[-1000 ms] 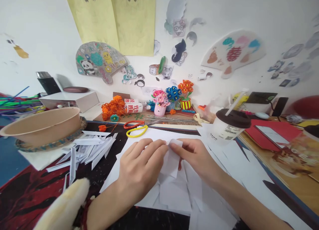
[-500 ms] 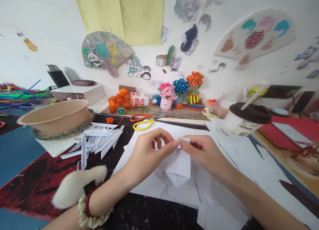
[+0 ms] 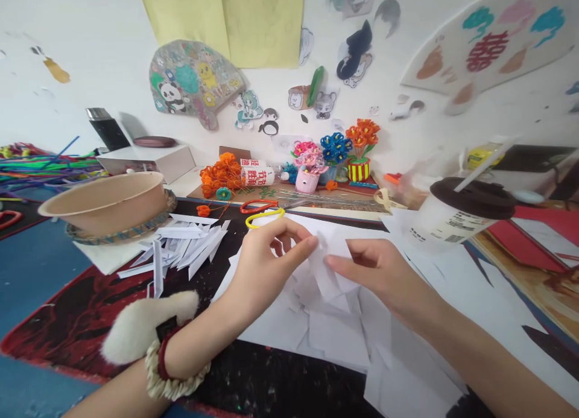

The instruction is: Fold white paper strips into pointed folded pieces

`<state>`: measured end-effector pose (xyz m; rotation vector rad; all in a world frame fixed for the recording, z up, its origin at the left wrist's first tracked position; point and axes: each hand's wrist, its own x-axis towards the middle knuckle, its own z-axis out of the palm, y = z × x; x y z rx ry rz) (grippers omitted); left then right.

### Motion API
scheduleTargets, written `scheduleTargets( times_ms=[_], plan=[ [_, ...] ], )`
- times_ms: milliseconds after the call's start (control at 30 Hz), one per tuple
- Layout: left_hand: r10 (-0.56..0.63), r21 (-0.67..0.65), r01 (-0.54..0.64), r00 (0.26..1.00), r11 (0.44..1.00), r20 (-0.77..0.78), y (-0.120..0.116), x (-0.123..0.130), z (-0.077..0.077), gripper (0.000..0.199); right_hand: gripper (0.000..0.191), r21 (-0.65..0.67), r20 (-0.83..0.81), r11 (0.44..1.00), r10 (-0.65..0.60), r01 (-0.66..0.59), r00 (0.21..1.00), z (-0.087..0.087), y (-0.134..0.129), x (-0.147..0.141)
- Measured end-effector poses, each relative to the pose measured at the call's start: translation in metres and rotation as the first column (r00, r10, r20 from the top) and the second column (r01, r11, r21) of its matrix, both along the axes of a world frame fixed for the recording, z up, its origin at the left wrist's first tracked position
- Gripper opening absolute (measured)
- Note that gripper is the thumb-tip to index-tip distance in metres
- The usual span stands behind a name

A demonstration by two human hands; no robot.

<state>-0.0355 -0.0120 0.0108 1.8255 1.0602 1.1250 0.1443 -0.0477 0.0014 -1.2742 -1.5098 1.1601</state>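
Between my two hands is a small piece of white folded paper (image 3: pixel 333 261), held up above the table. My left hand (image 3: pixel 275 258) pinches its upper left edge between thumb and fingers. On the other side, my right hand (image 3: pixel 368 264) grips it with the thumb in front and the fingers behind. Loose white paper pieces (image 3: pixel 335 333) lie beneath on larger white sheets. To the left of my left hand is a pile of narrow folded paper strips (image 3: pixel 194 243). Scissors with red and yellow handles (image 3: pixel 265 216) lie just beyond my left hand.
A beige bowl (image 3: pixel 104 204) stands at the left, near a white fluffy object (image 3: pixel 140 333) by my left wrist. At the right is a lidded cup with a straw (image 3: pixel 461 216). Behind are orange pipe-cleaner flowers (image 3: pixel 221 174) and small flower pots (image 3: pixel 307 180).
The folded paper has been turned and tilted between my fingers. My right thumb has shifted lower on it. The whole view has moved slightly.
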Motion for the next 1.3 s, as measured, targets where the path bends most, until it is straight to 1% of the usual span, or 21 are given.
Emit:
scheduleTargets(
  times_ms=[100,167,233,367,500,600,700,800,900,1067,1200,1300],
  plan=[
    [-0.076,-0.115,0.083,0.995,0.990,0.066,0.000,0.001,-0.001,0.015,0.038,-0.050,-0.055,0.998,0.033,-0.036,0.998,0.001,-0.001,-0.001],
    [-0.127,-0.181,0.142,0.988,0.973,0.093,0.000,0.002,-0.001,0.016,0.040,-0.041,-0.039,0.999,0.031,-0.032,0.999,0.002,-0.001,-0.001],
    [-0.146,-0.212,0.167,0.983,0.963,0.113,-0.001,0.002,-0.001,0.017,0.044,-0.018,0.004,1.000,0.012,-0.012,1.000,0.002,-0.001,-0.001],
    [-0.120,-0.226,0.157,0.978,0.961,0.168,-0.003,0.003,-0.002,0.016,0.050,0.043,0.052,0.999,-0.013,0.011,0.999,0.002,-0.001,-0.001],
    [-0.078,-0.269,0.141,0.970,0.953,0.231,-0.004,0.004,-0.003,0.015,0.051,0.076,0.043,0.997,-0.024,0.020,0.999,0.001,-0.002,-0.003],
    [-0.049,-0.292,0.127,0.964,0.948,0.260,-0.006,0.005,-0.003,0.015,0.045,0.064,0.025,0.998,-0.023,0.021,0.999,0.000,-0.004,-0.006],
    [-0.021,-0.310,0.103,0.966,0.945,0.256,-0.007,0.006,-0.003,0.016,0.039,0.044,0.019,0.999,-0.027,0.026,0.999,-0.001,-0.005,-0.008],
    [0.002,-0.349,0.090,0.967,0.933,0.254,-0.009,0.009,-0.002,0.016,0.046,0.081,0.049,0.994,-0.080,0.076,0.996,-0.003,-0.005,-0.010],
    [0.023,-0.382,0.094,0.956,0.920,0.291,-0.011,0.011,-0.002,0.014,0.054,0.132,0.070,0.985,-0.124,0.114,0.990,-0.007,-0.005,-0.012],
    [0.024,-0.386,0.118,0.938,0.915,0.345,-0.012,0.011,-0.003,0.013,0.052,0.104,0.021,0.989,-0.106,0.103,0.994,-0.010,-0.007,-0.014],
    [0.000,-0.371,0.125,0.947,0.920,0.321,-0.011,0.010,-0.003,0.013,0.053,0.074,0.021,0.991,-0.111,0.110,0.994,-0.010,-0.007,-0.013],
    [-0.016,-0.367,0.131,0.954,0.921,0.300,-0.011,0.010,-0.003,0.013,0.052,0.038,-0.025,0.996,-0.074,0.075,0.997,-0.010,-0.004,-0.012]
  ],
)
